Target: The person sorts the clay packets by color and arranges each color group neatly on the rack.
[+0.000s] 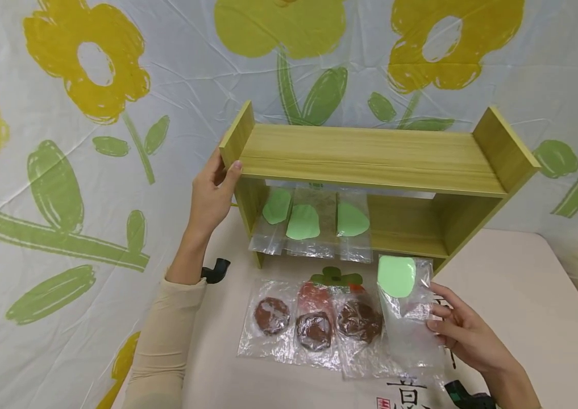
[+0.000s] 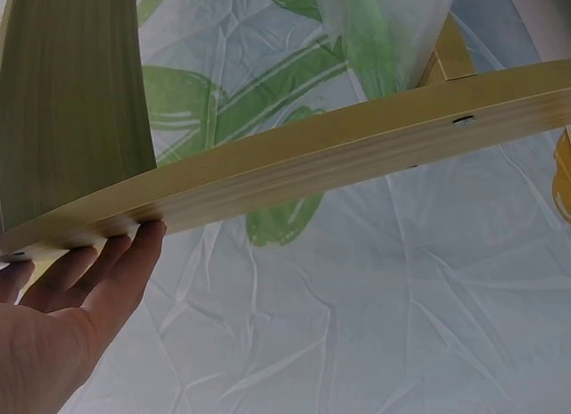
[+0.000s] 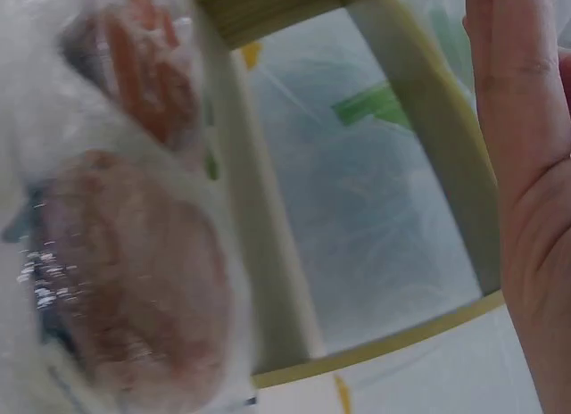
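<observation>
My left hand grips the left side panel of a small wooden shelf, thumb at its front edge. In the left wrist view its fingers touch the panel's outer face. With thumb and fingers, my right hand pinches the right edge of a clear plastic bag. A light green, flat, rounded piece shows at that bag's top. Three more bags with green pieces lie side by side on the lower board, hanging over its front edge.
On the pale tabletop, in front of the shelf, lie clear bags with brown rounded lumps; the rightmost partly overlaps the held bag. Black lettering marks the cloth. Behind the shelf hangs a flower-printed curtain.
</observation>
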A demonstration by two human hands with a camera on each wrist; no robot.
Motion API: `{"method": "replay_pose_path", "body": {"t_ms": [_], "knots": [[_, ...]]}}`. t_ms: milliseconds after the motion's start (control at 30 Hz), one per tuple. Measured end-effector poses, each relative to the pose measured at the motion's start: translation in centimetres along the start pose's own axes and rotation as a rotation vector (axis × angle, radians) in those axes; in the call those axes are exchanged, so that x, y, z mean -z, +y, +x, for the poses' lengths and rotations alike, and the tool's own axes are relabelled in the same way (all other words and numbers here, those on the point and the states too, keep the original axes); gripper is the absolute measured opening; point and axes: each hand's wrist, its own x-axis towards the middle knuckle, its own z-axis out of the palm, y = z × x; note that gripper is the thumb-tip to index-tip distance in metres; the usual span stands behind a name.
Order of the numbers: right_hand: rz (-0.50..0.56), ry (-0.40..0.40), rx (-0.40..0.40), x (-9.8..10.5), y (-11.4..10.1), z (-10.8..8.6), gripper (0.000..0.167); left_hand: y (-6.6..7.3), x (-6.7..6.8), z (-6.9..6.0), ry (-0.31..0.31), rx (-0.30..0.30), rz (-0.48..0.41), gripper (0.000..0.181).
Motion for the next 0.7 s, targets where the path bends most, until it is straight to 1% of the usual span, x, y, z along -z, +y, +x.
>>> {"method": "replay_pose_path", "body": {"t_ms": [133,267,433,500,567,633,700], "knots": [[0.069,-0.025,0.062,0.1,-0.6,0.7,0.072,0.0,0.1,0.0,0.006,0.004,0.002,0.049],[0.094,0.004,0.091,0.0,-0.7,1.6,0.073,-0.1,0.0,0.0,0.006,-0.003,-0.005,0.049],[0.085,0.075,0.071,-0.1,-0.8,2.2,0.071,-0.1,-0.1,0.1,-0.003,-0.005,-0.009,0.049],[0.072,0.12,0.052,-0.2,-0.9,2.3,0.069,-0.2,-0.1,0.1,-0.004,-0.001,-0.009,0.05],[0.061,0.182,0.027,-0.3,-1.0,2.3,0.067,-0.1,-0.1,0.1,-0.006,0.004,-0.01,0.05],[0.053,0.261,-0.003,-0.5,-1.1,2.4,0.062,-0.1,-0.1,0.1,-0.007,0.007,-0.01,0.05],[0.083,0.338,-0.018,-0.6,-1.2,2.5,0.057,-0.1,-0.1,0.1,-0.008,0.005,-0.015,0.05]]}}
